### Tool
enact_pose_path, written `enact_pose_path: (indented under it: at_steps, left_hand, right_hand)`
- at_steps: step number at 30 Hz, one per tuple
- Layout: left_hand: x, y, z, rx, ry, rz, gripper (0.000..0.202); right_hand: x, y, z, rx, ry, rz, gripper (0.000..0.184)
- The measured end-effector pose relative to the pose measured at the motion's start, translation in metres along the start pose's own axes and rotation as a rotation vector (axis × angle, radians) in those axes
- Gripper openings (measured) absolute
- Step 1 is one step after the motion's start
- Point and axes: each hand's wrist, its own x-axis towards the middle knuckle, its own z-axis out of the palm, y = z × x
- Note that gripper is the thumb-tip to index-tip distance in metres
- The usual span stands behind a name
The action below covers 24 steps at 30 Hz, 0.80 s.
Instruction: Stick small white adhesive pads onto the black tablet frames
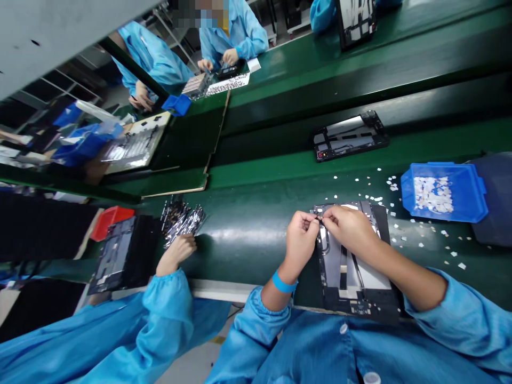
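Blue at the Cuffs (pixel 272 316), Pinched Close over an Uncovered Device (pixel 331 266)

Held the left hand (pixel 302 240) and right hand (pixel 349 226) together, fingertips (pixel 307 216) clamped on a tiny dark piece (pixel 319 218) at the upper left of the uncovered device, lying on the green desk (pixel 244 240). Wore a blue wristband (pixel 284 283) on the left. Saw white scraps (pixel 394 186) scattered to the right, beside a blue bin (pixel 466 194) with more inside, and a second device (pixel 350 136) farther back. Noticed a co-worker's hand (pixel 181 250) at a heap of metallic strips (pixel 184 221). Found any device markings too small to read.
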Motion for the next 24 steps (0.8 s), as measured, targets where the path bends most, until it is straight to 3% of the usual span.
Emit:
enact_pose_path:
  at_steps: [5, 14, 24]
  left_hand:
    - [-0.007, 0.000, 0.003, 0.148, 0.026, 0.191, 0.009]
    - [-0.011, 0.003, 0.003, 0.237, 0.035, 0.254, 0.013]
    - [-0.010, 0.000, 0.003, 0.134, 0.023, 0.150, 0.011]
  right_hand:
    - [-0.004, -0.001, 0.000, -0.053, 0.082, -0.028, 0.011]
    - [-0.009, -0.003, 0.002, -0.044, 0.140, -0.052, 0.011]
    - [0.004, -0.006, 0.004, 0.058, 0.097, -0.070, 0.013]
